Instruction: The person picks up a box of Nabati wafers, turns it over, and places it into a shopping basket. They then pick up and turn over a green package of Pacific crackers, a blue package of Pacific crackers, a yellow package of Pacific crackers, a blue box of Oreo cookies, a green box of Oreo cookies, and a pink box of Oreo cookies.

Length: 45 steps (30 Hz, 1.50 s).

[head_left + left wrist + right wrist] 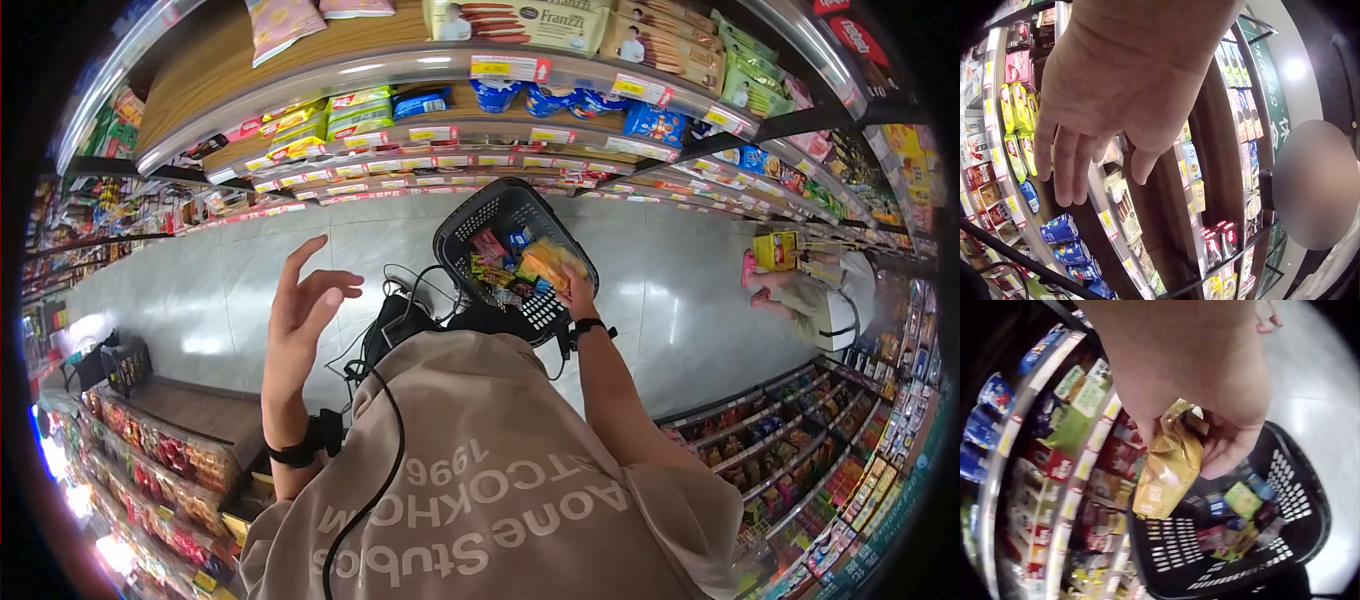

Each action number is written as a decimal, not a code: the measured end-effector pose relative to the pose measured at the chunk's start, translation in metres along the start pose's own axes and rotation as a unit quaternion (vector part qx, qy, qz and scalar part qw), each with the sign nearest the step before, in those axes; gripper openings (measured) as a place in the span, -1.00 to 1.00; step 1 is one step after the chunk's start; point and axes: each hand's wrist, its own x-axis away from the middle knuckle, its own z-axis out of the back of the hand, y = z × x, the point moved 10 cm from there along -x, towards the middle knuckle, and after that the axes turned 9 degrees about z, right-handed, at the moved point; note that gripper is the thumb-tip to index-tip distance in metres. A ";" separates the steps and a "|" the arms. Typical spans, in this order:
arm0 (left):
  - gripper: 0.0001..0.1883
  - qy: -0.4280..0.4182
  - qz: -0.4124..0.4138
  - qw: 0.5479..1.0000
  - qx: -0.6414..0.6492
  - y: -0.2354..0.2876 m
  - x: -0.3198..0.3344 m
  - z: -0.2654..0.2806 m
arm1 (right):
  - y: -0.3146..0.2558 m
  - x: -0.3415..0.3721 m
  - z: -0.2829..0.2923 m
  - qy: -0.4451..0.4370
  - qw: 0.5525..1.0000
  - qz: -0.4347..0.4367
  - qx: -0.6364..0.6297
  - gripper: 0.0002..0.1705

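In the head view my right hand (577,290) pinches a yellow-orange snack packet (545,262) over the black basket (446,238). The right wrist view shows the golden packet (1171,470) hanging from the fingers of my right hand (1210,406), above the basket's rim and side (1175,550). Small colourful packets (1242,500) lie inside the basket. My left hand (300,305) is raised over the floor at the left with its fingers spread, holding nothing. In the left wrist view my left hand (1116,87) hangs before the shelves, fingers extended.
Snack shelves (400,65) run across the front, with blue cups (550,100) and yellow packets (360,112). A person (830,295) with a yellow basket (775,250) is on the right. Cables hang near my legs. More shelves (790,440) stand behind at both sides.
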 end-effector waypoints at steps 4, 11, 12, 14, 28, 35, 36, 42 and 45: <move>-0.36 0.014 0.019 1.000 -0.010 0.006 0.005 0.001 | 0.080 -0.002 0.050 0.072 0.993 -0.072 0.055 -0.50; -0.35 -0.012 0.026 0.999 -0.016 0.011 0.000 -0.018 | 0.131 0.016 0.061 0.071 0.988 -0.135 0.007 -0.36; -0.35 -0.023 0.021 0.999 -0.018 0.013 -0.001 -0.022 | 0.138 0.015 0.059 0.080 0.985 -0.156 -0.006 -0.38; -0.36 -0.039 -0.015 0.999 0.005 0.022 -0.001 -0.026 | 0.148 0.015 0.057 0.101 0.975 -0.197 -0.034 -0.42; -0.64 -0.025 -0.042 0.997 0.064 0.025 0.009 0.016 | 0.073 -0.005 -0.075 -0.297 0.947 0.095 0.072 -0.76; -0.66 0.031 -0.083 0.991 0.103 0.026 0.023 0.070 | 0.054 0.002 -0.112 -0.244 0.960 -0.010 0.139 -0.72; -0.66 0.036 -0.085 0.989 0.114 0.021 0.026 0.080 | 0.058 -0.007 -0.121 -0.268 0.953 -0.031 0.136 -0.69; -0.67 0.035 -0.070 0.985 0.152 -0.004 0.021 0.146 | -0.064 0.059 -0.207 -0.240 0.944 0.114 0.196 -0.70; -0.67 0.039 -0.111 0.981 0.153 0.015 0.019 0.180 | -0.117 0.107 -0.255 -0.273 0.927 0.163 0.199 -0.68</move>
